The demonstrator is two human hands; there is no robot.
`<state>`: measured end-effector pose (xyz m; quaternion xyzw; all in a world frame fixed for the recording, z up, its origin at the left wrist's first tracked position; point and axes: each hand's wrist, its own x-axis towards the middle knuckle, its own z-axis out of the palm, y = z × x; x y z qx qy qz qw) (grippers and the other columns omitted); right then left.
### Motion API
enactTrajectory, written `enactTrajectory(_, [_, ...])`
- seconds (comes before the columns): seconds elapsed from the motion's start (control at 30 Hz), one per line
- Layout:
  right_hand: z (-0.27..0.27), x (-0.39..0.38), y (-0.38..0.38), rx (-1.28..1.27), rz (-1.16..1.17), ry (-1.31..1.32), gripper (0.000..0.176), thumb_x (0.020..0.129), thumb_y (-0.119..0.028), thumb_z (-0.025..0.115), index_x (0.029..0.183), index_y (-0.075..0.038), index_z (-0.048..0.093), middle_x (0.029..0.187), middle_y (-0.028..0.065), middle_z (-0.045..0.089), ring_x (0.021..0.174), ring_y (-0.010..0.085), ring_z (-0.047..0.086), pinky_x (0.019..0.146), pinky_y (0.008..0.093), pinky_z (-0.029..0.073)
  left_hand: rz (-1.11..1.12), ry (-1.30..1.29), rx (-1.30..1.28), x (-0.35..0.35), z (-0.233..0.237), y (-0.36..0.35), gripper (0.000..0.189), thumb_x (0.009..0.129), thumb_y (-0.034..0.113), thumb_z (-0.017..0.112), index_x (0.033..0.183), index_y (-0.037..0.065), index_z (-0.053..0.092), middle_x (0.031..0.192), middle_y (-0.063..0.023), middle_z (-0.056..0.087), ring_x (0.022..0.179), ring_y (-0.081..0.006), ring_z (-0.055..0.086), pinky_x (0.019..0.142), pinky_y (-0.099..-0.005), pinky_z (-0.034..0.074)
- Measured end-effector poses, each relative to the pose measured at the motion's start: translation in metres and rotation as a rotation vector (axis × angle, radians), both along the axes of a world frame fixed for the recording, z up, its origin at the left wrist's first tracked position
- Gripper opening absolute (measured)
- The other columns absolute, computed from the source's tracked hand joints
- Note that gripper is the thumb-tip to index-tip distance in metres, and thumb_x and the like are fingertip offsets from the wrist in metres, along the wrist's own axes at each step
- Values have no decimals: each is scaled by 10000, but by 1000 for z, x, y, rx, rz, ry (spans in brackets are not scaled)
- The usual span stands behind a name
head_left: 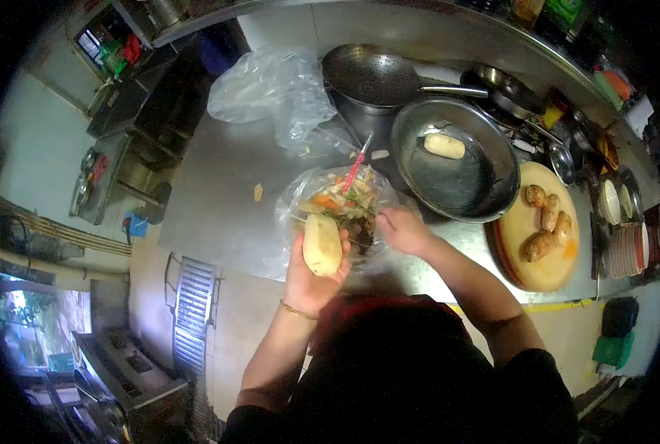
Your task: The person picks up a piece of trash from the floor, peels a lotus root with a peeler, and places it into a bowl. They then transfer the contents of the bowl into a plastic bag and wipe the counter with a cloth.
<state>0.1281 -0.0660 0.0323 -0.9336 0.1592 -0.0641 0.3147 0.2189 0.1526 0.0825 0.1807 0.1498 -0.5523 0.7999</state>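
A peeled, pale yellow potato point(322, 244) lies in my left hand point(311, 280), with the fingers curled round its sides. My right hand point(404, 231) is at the right rim of a clear plastic bag point(289, 201) full of peelings. Its fingers are curled together, and what they may hold is hidden. Vegetable scraps point(337, 198) in orange, white, green and dark brown fill the bag. A thin red-handled tool with a metal tip point(356, 172) leans out of the scraps. Another peeled potato point(444, 146) rests in a wide metal bowl point(455, 185) beyond my right hand.
Several unpeeled brown potatoes point(538, 246) lie on a round cutting board point(559, 270) at the right. A perforated wok-shaped strainer point(370, 74) and a crumpled plastic bag point(271, 89) are at the back of the steel table point(211, 200). Stacked plates point(627, 251) stand far right.
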Motion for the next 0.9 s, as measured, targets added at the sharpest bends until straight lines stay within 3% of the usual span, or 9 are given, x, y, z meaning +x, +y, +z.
enactTrajectory(0.07, [-4, -10, 4, 372, -52, 121, 306, 956, -327, 498, 1032, -40, 574, 778, 127, 640, 617, 237, 609, 558, 357, 481, -19, -34, 11, 2, 0, 1, 552, 924, 536, 441, 1284, 125, 522, 1201, -87, 592, 977, -228, 591, 767, -357, 499])
enactTrajectory(0.2, [58, -13, 27, 1013, -209, 142, 373, 918, -397, 586, 998, -33, 575, 711, 25, 581, 511, 77, 502, 429, 233, 396, -129, -319, 102, 1, -6, -1, 532, 889, 425, 554, 1315, 117, 474, 1197, -58, 572, 1020, -205, 574, 783, -350, 499])
enactTrajectory(0.37, [52, -18, 46, 1379, -228, -51, 438, 851, -387, 689, 1070, -36, 544, 737, 20, 574, 465, 81, 471, 393, 224, 371, -174, -1096, 228, -19, 6, -17, 651, 792, 127, 699, 1355, 47, 383, 1209, -67, 531, 1095, -171, 529, 886, -343, 476])
enactTrajectory(0.4, [53, -22, 46, 1433, -274, -65, 445, 852, -385, 689, 1086, -36, 543, 764, 26, 586, 470, 78, 472, 393, 223, 375, -181, -1104, 287, -20, 5, -17, 715, 757, 51, 726, 1363, 7, 349, 1250, -95, 505, 1138, -178, 509, 956, -333, 443])
enactTrajectory(0.5, [26, -33, 43, 1611, -350, -144, 385, 873, -385, 648, 1110, -95, 559, 794, 3, 587, 519, 69, 469, 406, 208, 363, -289, -1128, 175, -18, 3, -17, 730, 754, -44, 716, 1366, 7, 322, 1257, -110, 507, 1134, -190, 527, 937, -324, 460])
enactTrajectory(0.67, [9, -52, 38, 1772, -490, -217, 310, 891, -401, 606, 1074, -152, 579, 761, -43, 553, 554, 52, 456, 433, 215, 369, -404, -1190, 17, -24, -6, -27, 777, 776, -65, 692, 1423, 16, 271, 1327, -128, 485, 1213, -198, 492, 1028, -350, 397])
enactTrajectory(0.8, [24, -72, 39, 1926, -630, -286, 311, 905, -408, 588, 1058, -138, 575, 761, -33, 554, 538, 31, 463, 432, 193, 397, -383, -1171, 40, -25, -9, -34, 554, 828, -50, 657, 1328, -3, 422, 1224, -119, 571, 1065, -167, 580, 918, -301, 474])
enactTrajectory(0.87, [12, -91, 29, 1985, -678, -476, 320, 906, -430, 582, 1025, -133, 572, 759, -30, 559, 504, 21, 454, 425, 179, 401, -399, -1224, 142, -15, -9, -35, 422, 853, -33, 641, 1253, -11, 508, 1156, -112, 615, 971, -146, 618, 843, -271, 510])
enactTrajectory(0.9, [8, -100, 24, 2009, -700, -571, 326, 907, -441, 579, 1009, -131, 571, 757, -28, 561, 488, 16, 450, 422, 171, 404, -331, -1180, 173, -8, -15, -36, 287, 876, -20, 619, 1160, -14, 577, 1095, -98, 644, 861, -109, 633, 727, -232, 529])
